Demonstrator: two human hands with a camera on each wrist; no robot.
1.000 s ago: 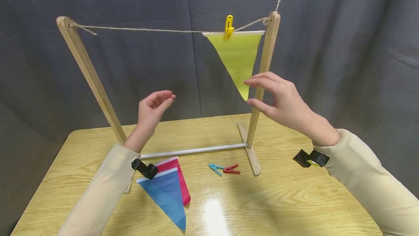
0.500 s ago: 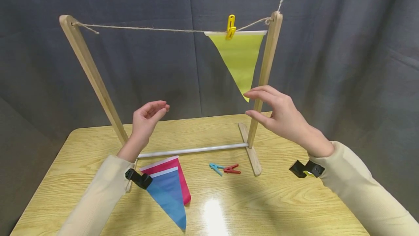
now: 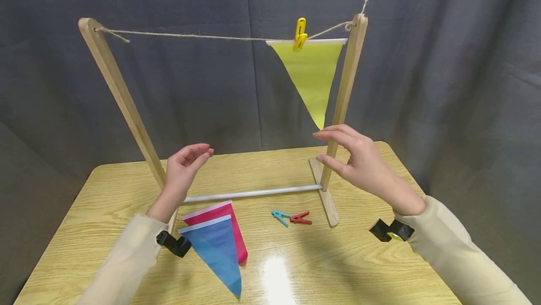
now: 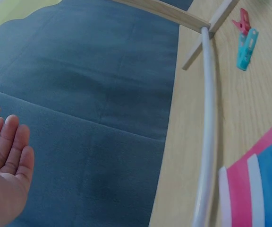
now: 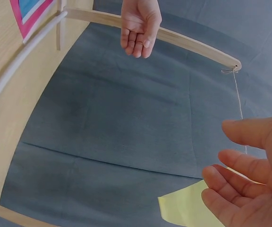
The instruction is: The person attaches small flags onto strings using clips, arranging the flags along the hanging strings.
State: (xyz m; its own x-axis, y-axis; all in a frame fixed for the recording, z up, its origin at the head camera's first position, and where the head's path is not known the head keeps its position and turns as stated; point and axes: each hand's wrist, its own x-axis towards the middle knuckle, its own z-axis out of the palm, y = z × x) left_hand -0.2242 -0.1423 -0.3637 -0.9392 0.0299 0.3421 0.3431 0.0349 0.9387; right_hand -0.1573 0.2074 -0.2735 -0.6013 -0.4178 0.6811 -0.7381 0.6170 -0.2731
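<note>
A yellow pennant (image 3: pixel 310 74) hangs from a string (image 3: pixel 203 36), held near the right post by a yellow clothespin (image 3: pixel 300 35). My right hand (image 3: pixel 355 157) is in the air just below the pennant's tip, thumb and fingers apart, nothing between them. In the air near the left post, my left hand (image 3: pixel 183 168) has loosely bent fingers and holds nothing. Below it on the table lie a blue pennant (image 3: pixel 217 248) and, partly under it, a pink pennant (image 3: pixel 238 234). A light-blue clothespin (image 3: pixel 281 217) and a red clothespin (image 3: pixel 301 218) lie side by side at mid-table.
Two wooden posts, the left post (image 3: pixel 122 93) and the right post (image 3: pixel 346 89), carry the string. A white rod (image 3: pixel 253 193) joins them low down, close over the wooden table (image 3: pixel 359 267). A dark grey curtain (image 3: pixel 190 93) hangs behind.
Both hands have sunk lower, the left drifting slightly left, the right dropping from beside the pennant's tip to below it. Pennants and clothespins stay in place; the view has shifted slightly.
</note>
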